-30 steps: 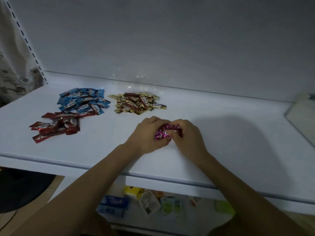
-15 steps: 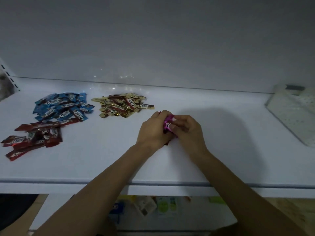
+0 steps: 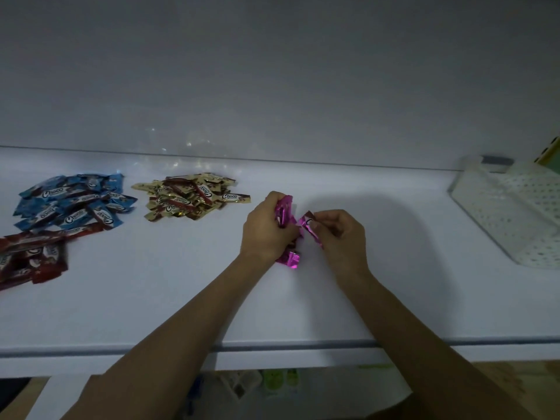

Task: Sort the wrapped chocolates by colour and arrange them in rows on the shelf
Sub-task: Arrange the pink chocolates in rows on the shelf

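**Magenta chocolates in both hands at the shelf**

The left hand (image 3: 265,230), fingers curled, grips a bunch of magenta foil-wrapped chocolates (image 3: 284,211). The wrapper ends stick out past the knuckles at twelve o'clock and below the palm at five o'clock. Just beside it, at three o'clock, the right hand (image 3: 344,234) pinches a single magenta foil-wrapped chocolate (image 3: 309,227) between thumb and fingertips. The chocolate is tilted, its upper end leaning toward the bunch; whether the two touch cannot be told.

Both hands work over the middle of the flat white shelf (image 3: 181,298). At ten o'clock from the hands lies a jumbled heap of gold-wrapped chocolates (image 3: 191,197). Farther out, toward nine o'clock, sits a jumbled heap of blue-wrapped chocolates (image 3: 75,204). A heap of dark red-wrapped chocolates (image 3: 30,256) lies at eight o'clock, touching the blue heap's near edge and running off the left side.

Well apart from the hands, at three o'clock, a white perforated plastic basket (image 3: 521,225) stands at the shelf's right end. What it holds cannot be made out. A grey strip (image 3: 497,160) shows at its far rim.

Below the shelf's front edge, at six o'clock, blurred small packets (image 3: 272,381) lie on a lower level.
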A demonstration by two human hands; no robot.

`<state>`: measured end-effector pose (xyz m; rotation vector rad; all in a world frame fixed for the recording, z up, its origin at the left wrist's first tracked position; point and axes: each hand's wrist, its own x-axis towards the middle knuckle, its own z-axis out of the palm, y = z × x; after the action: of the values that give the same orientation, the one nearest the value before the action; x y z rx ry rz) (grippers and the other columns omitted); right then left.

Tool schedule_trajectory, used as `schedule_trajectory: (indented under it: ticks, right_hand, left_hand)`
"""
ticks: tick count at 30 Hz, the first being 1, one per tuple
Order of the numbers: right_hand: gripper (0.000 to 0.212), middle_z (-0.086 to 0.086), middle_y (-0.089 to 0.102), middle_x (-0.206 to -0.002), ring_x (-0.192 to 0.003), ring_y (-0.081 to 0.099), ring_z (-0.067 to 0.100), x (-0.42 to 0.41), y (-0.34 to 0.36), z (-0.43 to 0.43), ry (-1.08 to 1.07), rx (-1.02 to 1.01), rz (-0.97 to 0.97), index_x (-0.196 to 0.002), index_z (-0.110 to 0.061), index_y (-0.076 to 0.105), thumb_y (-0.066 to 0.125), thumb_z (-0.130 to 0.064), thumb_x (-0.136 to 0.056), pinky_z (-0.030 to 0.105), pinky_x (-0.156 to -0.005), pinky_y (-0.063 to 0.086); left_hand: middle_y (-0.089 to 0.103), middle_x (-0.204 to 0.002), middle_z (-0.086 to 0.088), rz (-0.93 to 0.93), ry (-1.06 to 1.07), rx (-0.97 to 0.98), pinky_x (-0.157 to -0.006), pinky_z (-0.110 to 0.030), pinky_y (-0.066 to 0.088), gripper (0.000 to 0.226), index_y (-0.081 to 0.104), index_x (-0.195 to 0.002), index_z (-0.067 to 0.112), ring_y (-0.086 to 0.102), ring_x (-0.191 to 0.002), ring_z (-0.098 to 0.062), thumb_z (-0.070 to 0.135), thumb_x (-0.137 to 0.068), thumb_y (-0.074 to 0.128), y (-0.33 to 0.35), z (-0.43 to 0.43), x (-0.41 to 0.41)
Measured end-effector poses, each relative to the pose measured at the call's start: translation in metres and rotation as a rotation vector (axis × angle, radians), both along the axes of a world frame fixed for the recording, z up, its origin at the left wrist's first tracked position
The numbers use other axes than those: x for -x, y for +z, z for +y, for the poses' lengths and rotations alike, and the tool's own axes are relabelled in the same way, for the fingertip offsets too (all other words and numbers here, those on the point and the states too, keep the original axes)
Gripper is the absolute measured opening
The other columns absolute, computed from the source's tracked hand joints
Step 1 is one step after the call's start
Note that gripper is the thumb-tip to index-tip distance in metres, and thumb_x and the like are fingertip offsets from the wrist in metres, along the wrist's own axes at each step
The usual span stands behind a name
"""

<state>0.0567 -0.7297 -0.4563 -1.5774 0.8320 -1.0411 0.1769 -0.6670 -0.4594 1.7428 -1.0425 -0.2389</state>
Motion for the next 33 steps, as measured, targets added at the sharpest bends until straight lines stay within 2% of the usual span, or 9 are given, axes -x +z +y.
schedule_trajectory:
  ticks: [2, 6, 13, 15, 20, 23, 26, 29, 33]
  right_hand:
    - [0.005, 0.005, 0.070, -0.080, -0.065, 0.064, 0.008, 0.003, -0.001, -0.001, 0.013, -0.031, -0.031, -0.089, -0.008, 0.067, 0.066, -0.004, -0.086, 0.019, -0.057, 0.048]
    - [0.018, 0.000, 0.069, -0.085, -0.060, 0.065, 0.010, 0.002, 0.000, 0.005, 0.113, 0.075, 0.067, -0.086, -0.019, 0.065, 0.059, -0.002, -0.090, 0.013, -0.055, 0.045]
    - [0.029, 0.005, 0.067, -0.104, -0.087, 0.066, 0.020, 0.004, -0.009, 0.005, 0.058, 0.193, 0.166, -0.095, -0.022, 0.065, 0.053, 0.004, -0.088, 0.037, -0.081, 0.055]
    - [0.034, 0.004, 0.067, -0.107, -0.095, 0.066, 0.020, 0.004, -0.009, 0.005, 0.053, 0.205, 0.154, -0.104, -0.023, 0.064, 0.053, 0.005, -0.087, 0.038, -0.086, 0.054]
    - [0.042, 0.003, 0.068, -0.096, -0.075, 0.071, 0.018, 0.003, -0.004, 0.005, 0.065, -0.013, 0.014, -0.118, -0.024, 0.050, 0.063, 0.001, -0.087, 0.030, -0.067, 0.058]
    - [0.034, 0.012, 0.068, -0.097, -0.073, 0.071, 0.024, 0.001, -0.001, 0.003, 0.039, -0.121, -0.052, -0.117, -0.013, 0.054, 0.062, 0.003, -0.088, 0.028, -0.060, 0.058]
    - [0.023, 0.008, 0.068, -0.088, -0.068, 0.068, 0.018, 0.003, 0.000, 0.000, -0.010, -0.101, -0.078, -0.111, -0.010, 0.062, 0.060, 0.000, -0.090, 0.024, -0.059, 0.056]
    - [0.022, 0.001, 0.067, -0.087, -0.075, 0.064, 0.017, 0.011, 0.003, -0.016, -0.069, 0.017, 0.048, -0.106, -0.016, 0.064, 0.053, -0.002, -0.093, 0.024, -0.067, 0.050]
    - [0.028, 0.002, 0.065, -0.104, -0.095, 0.056, 0.016, 0.039, 0.000, -0.051, -0.097, 0.262, 0.456, -0.108, -0.011, 0.067, 0.046, 0.001, -0.093, 0.014, -0.073, 0.039]
  left_hand:
    - [0.061, -0.077, 0.000, 0.075, 0.012, 0.031, -0.060, -0.031, 0.054, 0.034, 0.054, -0.102, 0.020, 0.061, -0.067, -0.020, 0.010, -0.077, 0.074, 0.001, 0.003, 0.000]
    - [0.057, -0.076, 0.001, 0.237, 0.001, 0.130, -0.048, -0.023, 0.052, 0.033, 0.054, -0.106, 0.015, 0.062, -0.054, -0.008, 0.002, -0.081, 0.070, 0.005, 0.011, 0.002]
    - [0.054, -0.078, -0.003, 0.360, 0.028, 0.240, -0.047, -0.013, 0.047, 0.030, 0.053, -0.106, 0.010, 0.058, -0.052, 0.001, -0.004, -0.083, 0.066, 0.008, 0.016, 0.004]
    - [0.054, -0.078, -0.001, 0.370, 0.027, 0.242, -0.047, -0.014, 0.048, 0.030, 0.053, -0.105, 0.011, 0.058, -0.053, 0.002, -0.004, -0.083, 0.066, 0.009, 0.016, 0.005]
    - [0.055, -0.080, -0.002, 0.322, 0.043, 0.223, -0.050, -0.015, 0.050, 0.030, 0.052, -0.107, 0.013, 0.062, -0.057, 0.000, -0.001, -0.084, 0.066, 0.007, 0.013, 0.004]
    - [0.056, -0.082, -0.003, 0.301, 0.061, 0.197, -0.051, -0.018, 0.053, 0.030, 0.051, -0.108, 0.015, 0.065, -0.059, -0.005, 0.003, -0.085, 0.066, 0.007, 0.008, 0.007]
    - [0.056, -0.080, -0.001, 0.336, 0.066, 0.197, -0.051, -0.015, 0.051, 0.027, 0.051, -0.102, 0.016, 0.063, -0.057, 0.000, 0.002, -0.084, 0.066, 0.011, -0.002, 0.013]
    - [0.056, -0.079, -0.001, 0.386, 0.016, 0.205, -0.050, -0.017, 0.051, 0.025, 0.052, -0.098, 0.015, 0.063, -0.055, -0.004, -0.001, -0.084, 0.064, 0.019, -0.015, 0.025]
    - [0.061, -0.082, -0.005, 0.330, -0.058, 0.168, -0.053, -0.029, 0.056, 0.027, 0.052, -0.100, 0.016, 0.067, -0.060, -0.014, 0.001, -0.082, 0.065, 0.016, -0.031, 0.042]
